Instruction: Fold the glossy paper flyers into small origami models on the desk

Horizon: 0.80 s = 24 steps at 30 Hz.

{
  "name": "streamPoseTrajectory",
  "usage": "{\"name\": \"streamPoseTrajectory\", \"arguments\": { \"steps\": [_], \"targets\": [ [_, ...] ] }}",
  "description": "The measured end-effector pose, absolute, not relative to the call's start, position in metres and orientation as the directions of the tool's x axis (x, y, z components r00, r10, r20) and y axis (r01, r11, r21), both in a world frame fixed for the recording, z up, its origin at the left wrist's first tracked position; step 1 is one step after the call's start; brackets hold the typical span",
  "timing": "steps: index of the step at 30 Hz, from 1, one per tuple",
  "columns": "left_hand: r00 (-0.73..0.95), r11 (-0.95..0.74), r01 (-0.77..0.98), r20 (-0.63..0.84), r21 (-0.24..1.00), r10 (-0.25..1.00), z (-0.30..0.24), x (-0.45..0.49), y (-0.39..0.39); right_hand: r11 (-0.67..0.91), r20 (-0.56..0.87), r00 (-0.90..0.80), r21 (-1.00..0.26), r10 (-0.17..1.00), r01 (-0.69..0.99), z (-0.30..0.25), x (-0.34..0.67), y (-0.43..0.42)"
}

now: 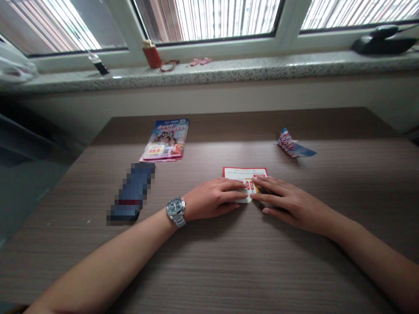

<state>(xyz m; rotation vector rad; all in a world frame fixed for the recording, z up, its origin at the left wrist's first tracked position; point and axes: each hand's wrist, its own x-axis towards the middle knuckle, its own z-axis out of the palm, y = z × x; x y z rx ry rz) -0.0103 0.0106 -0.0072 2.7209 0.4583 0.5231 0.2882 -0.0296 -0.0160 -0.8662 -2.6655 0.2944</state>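
A folded paper leaflet [240, 173], white with a red edge and some red and yellow print, lies on the table in front of me. My left hand [216, 198] rests flat on its left part, fingers stretched to the right. From the other side, my right hand [291, 201] presses on the leaflet's right part with its fingers extended and slightly apart. Both sets of fingertips nearly meet over the paper, and they hide much of its lower half. On my left wrist is a metal watch [176, 209].
Left of the hands lies a blurred dark-blue flat object [132, 192]. Behind it is a stack of colourful flyers [168, 139]. A folded paper shape [293, 146] stands at the back right. The stone windowsill [245, 69] holds a red object [152, 56] and a black device [384, 42].
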Motion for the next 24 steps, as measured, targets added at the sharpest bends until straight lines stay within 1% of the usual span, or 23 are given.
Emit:
{"name": "streamPoseTrajectory", "arguments": {
  "steps": [8,11,15,24],
  "targets": [
    [0.885,-0.946,0.268,0.342,0.183,0.316,-0.0018,-0.0125,0.0133,0.799,0.235,-0.77,-0.289,0.593,0.527,-0.0148,0.2874,-0.0297],
    [0.884,-0.957,0.257,0.368,0.134,0.289,0.0016,-0.0106,0.0099,0.798,0.236,-0.769,-0.294,0.594,0.526,-0.0147,0.2871,-0.03],
    [0.882,-0.956,0.257,0.368,0.144,0.293,0.0026,-0.0085,0.0073,0.805,0.241,-0.774,-0.283,0.586,0.521,-0.0143,0.2851,-0.0294],
    [0.869,-0.923,0.3,0.329,0.241,0.368,-0.0004,-0.0099,0.0095,0.826,0.239,-0.794,-0.237,0.559,0.51,-0.0119,0.2829,-0.0312]
  ]
}}
